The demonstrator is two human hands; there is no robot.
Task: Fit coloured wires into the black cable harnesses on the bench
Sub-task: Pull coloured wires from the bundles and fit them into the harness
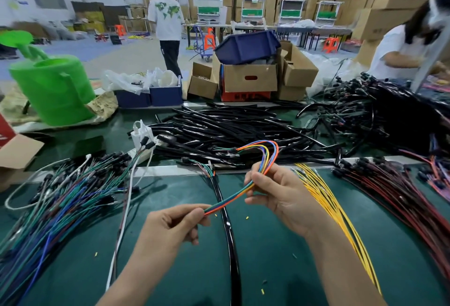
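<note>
Landmark: the black harness (230, 232) — a glossy black tube lying on the green surface (280, 257), running from the near edge away toward the far side.
Coloured wires (229, 199): a flat bundle of orange, blue, green and yellow strands, held in the air above the black harness and crossing over it. Past the right hand it arches up and back over the harness's far end.
Left hand (170, 225): left of the black harness, grip pinched on the bundle's near end between thumb and fingertips.
Right hand (275, 191): right of the black harness, grip curled round the bundle just below the arch.
Yellow wires (326, 198): fanned on the surface right of the harness, partly under the right wrist.
Red-and-black wires (399, 191): farther right again.
Green and blue wires (60, 198): a heap well left of the harness.
White cable (121, 220): between that heap and the harness.
Black tubes (231, 127): a loose pile beyond the harness's far end — many lengths, overlapping.
</note>
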